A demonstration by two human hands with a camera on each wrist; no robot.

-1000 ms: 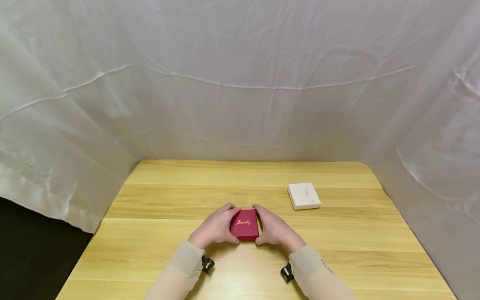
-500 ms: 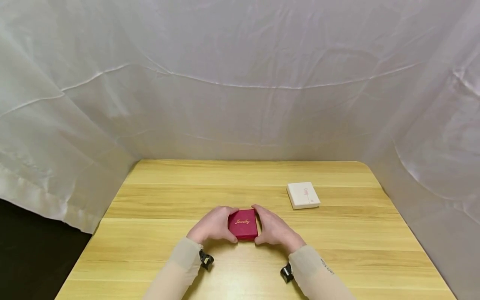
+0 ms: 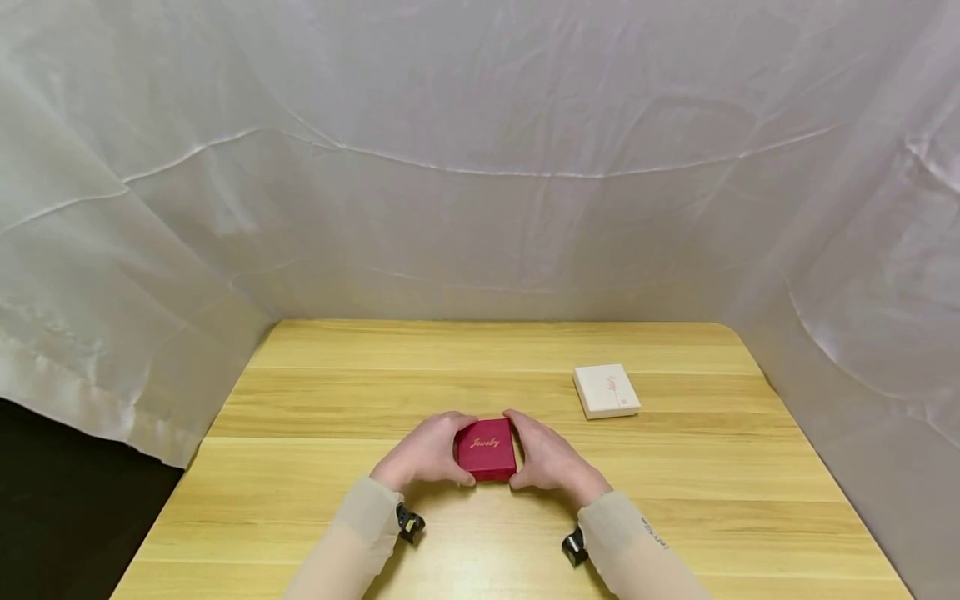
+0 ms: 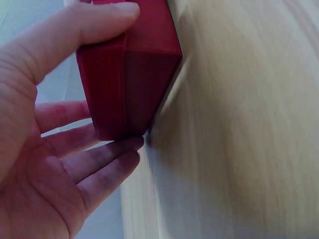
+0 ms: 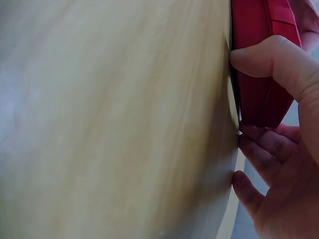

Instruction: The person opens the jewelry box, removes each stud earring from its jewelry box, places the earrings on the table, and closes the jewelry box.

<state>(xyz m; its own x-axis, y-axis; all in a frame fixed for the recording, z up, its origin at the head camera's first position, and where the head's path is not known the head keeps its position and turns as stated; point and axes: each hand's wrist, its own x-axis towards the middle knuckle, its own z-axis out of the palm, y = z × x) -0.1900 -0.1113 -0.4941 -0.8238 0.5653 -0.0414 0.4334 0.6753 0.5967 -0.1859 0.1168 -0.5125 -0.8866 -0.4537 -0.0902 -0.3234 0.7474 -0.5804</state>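
A red jewelry box (image 3: 486,450) with gold "Jewelry" lettering on its lid sits on the wooden table (image 3: 315,483) between both hands. The left hand (image 3: 429,454) grips its left side; in the left wrist view the thumb (image 4: 107,22) lies on the upper part of the front face and the fingers reach the far side. From the right, the right hand (image 3: 549,457) holds the box, its thumb (image 5: 261,57) low on the front face near the tabletop. Its fingers bend toward the far side, partly hidden by the box. The lid is on.
A white box (image 3: 607,392) with faint pink print lies farther back to the right. Pale cloth (image 3: 480,233) hangs behind the table and along both sides. Each wrist carries a small black camera (image 3: 410,523).
Over the last second the left hand and the red box have shifted very slightly left in the head view. The grip of both hands looks the same.
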